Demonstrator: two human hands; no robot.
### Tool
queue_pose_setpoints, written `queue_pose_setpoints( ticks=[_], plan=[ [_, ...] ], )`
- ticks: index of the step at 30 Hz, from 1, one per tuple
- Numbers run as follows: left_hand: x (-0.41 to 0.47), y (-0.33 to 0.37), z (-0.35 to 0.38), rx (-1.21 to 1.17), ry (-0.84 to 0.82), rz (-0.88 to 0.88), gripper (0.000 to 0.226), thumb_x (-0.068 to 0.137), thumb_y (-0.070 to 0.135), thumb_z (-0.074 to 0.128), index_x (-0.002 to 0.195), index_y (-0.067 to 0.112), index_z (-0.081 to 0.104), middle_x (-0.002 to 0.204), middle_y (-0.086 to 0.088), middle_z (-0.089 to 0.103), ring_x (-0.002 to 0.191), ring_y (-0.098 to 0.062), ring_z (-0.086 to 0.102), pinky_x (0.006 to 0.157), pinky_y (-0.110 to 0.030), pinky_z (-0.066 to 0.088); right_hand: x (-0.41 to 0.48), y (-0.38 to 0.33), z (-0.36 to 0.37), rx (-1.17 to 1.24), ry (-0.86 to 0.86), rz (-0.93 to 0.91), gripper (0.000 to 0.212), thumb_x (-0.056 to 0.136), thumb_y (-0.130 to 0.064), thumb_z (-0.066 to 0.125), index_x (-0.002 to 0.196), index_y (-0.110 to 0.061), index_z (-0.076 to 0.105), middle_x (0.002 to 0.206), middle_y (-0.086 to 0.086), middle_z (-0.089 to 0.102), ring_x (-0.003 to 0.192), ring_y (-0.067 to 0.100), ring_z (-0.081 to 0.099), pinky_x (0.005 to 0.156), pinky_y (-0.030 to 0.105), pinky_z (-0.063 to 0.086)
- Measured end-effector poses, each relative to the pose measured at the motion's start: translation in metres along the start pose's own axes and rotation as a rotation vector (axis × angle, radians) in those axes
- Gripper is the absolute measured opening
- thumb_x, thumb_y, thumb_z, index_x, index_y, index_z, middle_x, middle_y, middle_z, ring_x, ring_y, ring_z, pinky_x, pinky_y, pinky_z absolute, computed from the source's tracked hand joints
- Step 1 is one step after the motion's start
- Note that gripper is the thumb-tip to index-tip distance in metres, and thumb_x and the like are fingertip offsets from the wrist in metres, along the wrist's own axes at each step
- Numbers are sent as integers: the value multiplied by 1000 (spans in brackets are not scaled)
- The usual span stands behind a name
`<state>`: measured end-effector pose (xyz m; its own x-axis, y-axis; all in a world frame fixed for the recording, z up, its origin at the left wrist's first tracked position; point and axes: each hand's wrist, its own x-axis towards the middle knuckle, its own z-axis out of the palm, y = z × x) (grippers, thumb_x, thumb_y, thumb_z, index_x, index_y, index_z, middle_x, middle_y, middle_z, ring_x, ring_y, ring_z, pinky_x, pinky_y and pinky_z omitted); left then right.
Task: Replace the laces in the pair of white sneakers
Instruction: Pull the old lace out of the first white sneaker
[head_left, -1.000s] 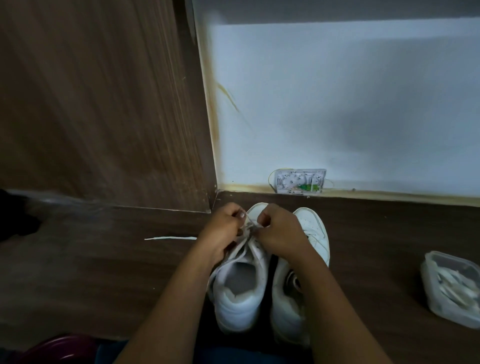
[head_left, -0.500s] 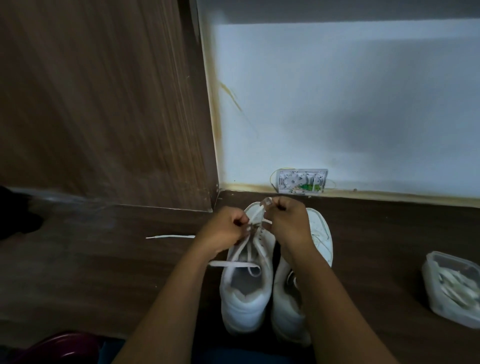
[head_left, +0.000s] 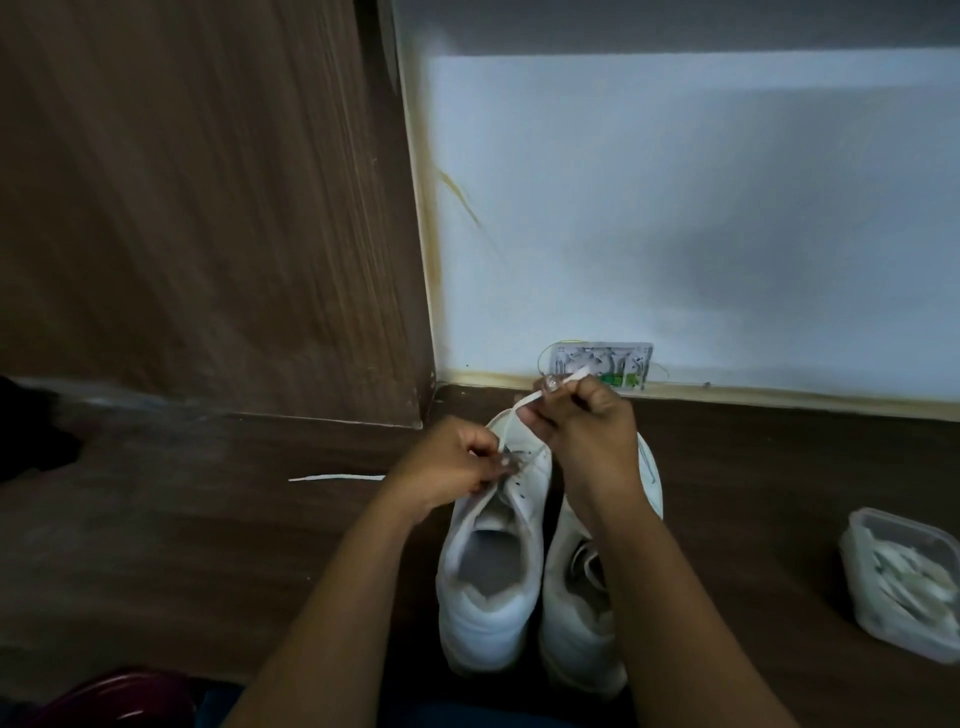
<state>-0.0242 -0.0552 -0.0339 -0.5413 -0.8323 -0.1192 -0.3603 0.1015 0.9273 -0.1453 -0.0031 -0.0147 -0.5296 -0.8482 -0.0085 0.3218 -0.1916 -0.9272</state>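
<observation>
Fingers (head_left: 489, 457) of left hand (head_left: 451, 465) clenched in a pinch at the toe-end eyelets of left sneaker (head_left: 488, 613), apparently on the lace (head_left: 527, 401) where it leaves the shoe. Loose lace (head_left: 337, 477) lies flat on floor (head_left: 208, 545) just left of that hand, apart from both shoes. Left sneaker sits upright on the floor, toe to the wall, upper eyelets bare. From the eyelets the lace runs taut up and right into right hand (head_left: 587, 436), which pinches it near the tip, raised over the toe. Right sneaker (head_left: 571, 639) stands touching the left one, partly under the right forearm; its lacing is hidden. Clear plastic container (head_left: 883, 525) sits well off to the right, holding white strips, probably laces.

Step, my read: lace being drawn through the lowest eyelets of the first shoe. Out or in, can't tell from this. Next move needs left hand bracing the shoe while right hand pulls in line with the eyelet, not sideways, so the tip clears clean. Second shoe looks untouched, so job is early.
</observation>
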Motion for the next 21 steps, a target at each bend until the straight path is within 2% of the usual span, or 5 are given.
queue_pose_setpoints(
  ticks=[5, 10, 13, 18, 21],
  plan=[
    [-2, 31, 0, -648, 212, 185, 25, 88, -11, 47, 71, 1, 60, 59, -2, 64, 52, -13, 57, 51, -19, 50, -7, -2, -7, -419, -244, 37, 9, 83, -10, 68, 86, -1, 69, 73, 13, 61, 67, 19, 54, 62, 29, 45],
    [-8, 40, -3, -792, 177, 276, 20, 90, -6, 47, 82, 0, 64, 70, -3, 69, 58, -11, 63, 55, -17, 52, -14, -3, -2, -479, -464, 126, 8, 87, 0, 61, 83, 0, 69, 66, 9, 62, 57, 13, 58, 56, 18, 51],
    [-6, 34, -2, -730, 161, 211, 19, 88, -7, 50, 91, 6, 64, 80, -6, 67, 62, -11, 58, 57, -16, 51, -15, -8, 1, -454, -347, 126, 16, 92, 1, 53, 85, 6, 65, 61, 9, 61, 43, 8, 55, 46, 18, 49],
    [1, 11, -5, -152, 218, 1, 19, 86, 2, 62, 85, 21, 62, 85, 1, 63, 76, -9, 57, 67, -22, 48, 0, -25, -16, 538, 359, 33, 12, 94, -16, 57, 100, -6, 57, 76, 7, 62, 55, 13, 59, 49, 20, 49],
    [3, 3, 1, 265, 97, -5, 13, 81, 9, 65, 76, 21, 66, 76, 10, 63, 73, -5, 56, 66, -21, 44, -2, -18, -17, 235, 329, 190, 19, 94, -21, 58, 87, -4, 56, 53, 2, 56, 42, 8, 52, 41, 19, 42]
  ],
)
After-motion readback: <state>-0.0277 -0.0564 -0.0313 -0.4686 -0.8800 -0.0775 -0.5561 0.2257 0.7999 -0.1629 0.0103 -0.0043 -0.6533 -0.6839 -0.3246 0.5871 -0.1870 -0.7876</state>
